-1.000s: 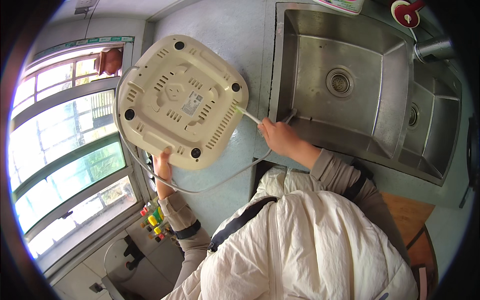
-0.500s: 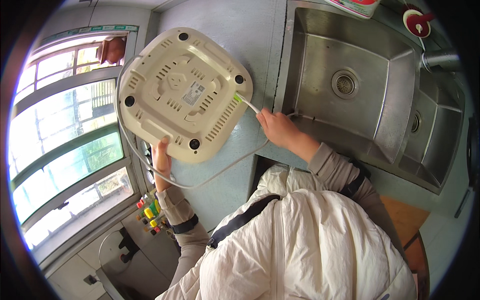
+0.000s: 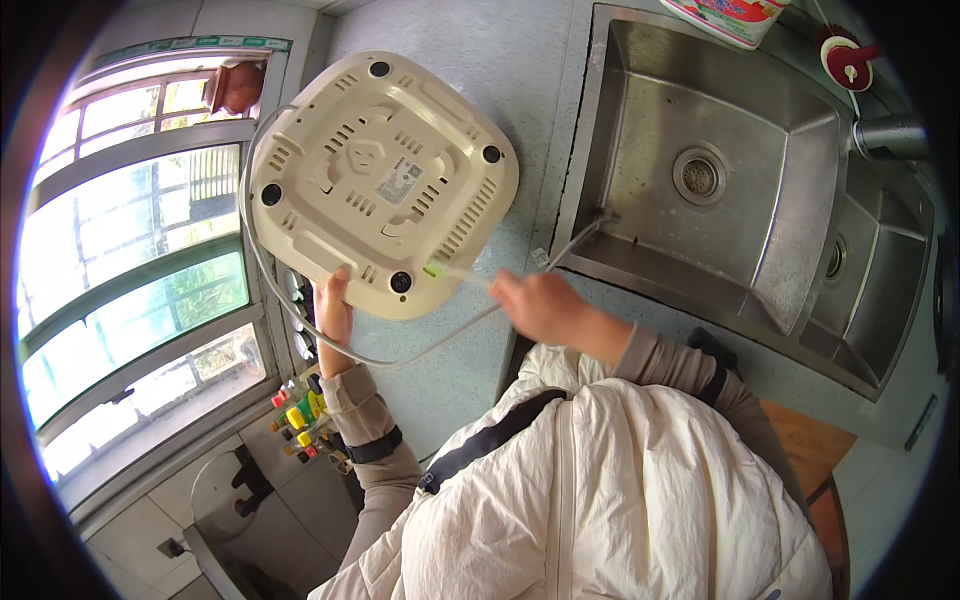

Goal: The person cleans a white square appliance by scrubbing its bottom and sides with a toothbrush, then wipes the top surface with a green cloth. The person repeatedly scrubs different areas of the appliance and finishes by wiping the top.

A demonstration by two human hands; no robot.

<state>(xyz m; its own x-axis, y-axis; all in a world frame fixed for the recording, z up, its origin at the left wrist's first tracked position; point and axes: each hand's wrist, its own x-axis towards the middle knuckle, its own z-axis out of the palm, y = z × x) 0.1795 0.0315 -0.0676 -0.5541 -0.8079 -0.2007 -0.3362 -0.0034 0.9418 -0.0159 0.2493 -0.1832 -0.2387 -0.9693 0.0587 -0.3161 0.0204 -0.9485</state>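
A cream-coloured electric appliance is tipped so that its rounded-square underside faces me, showing vent slots, dark round feet and a label. My left hand grips its near left edge, thumb on the underside. Closed fingers of my right hand hold a slim white-handled brush with a bright green tip. That tip is at the vented edge near the closest foot; motion smears it, so I cannot tell if it touches. A pale grey power cord loops round the appliance's left side, below it and past my right hand.
Grey worktop lies under and beside the appliance. On the right is a steel double-bowl sink; the cord reaches its left bowl. A window borders the left, with colourful-capped bottles below it. A printed tub stands behind the sink.
My right hand has drawn the brush nearer to me along the appliance's vented edge, toward the closest foot. The left hand keeps its grip, and the view has shifted slightly.
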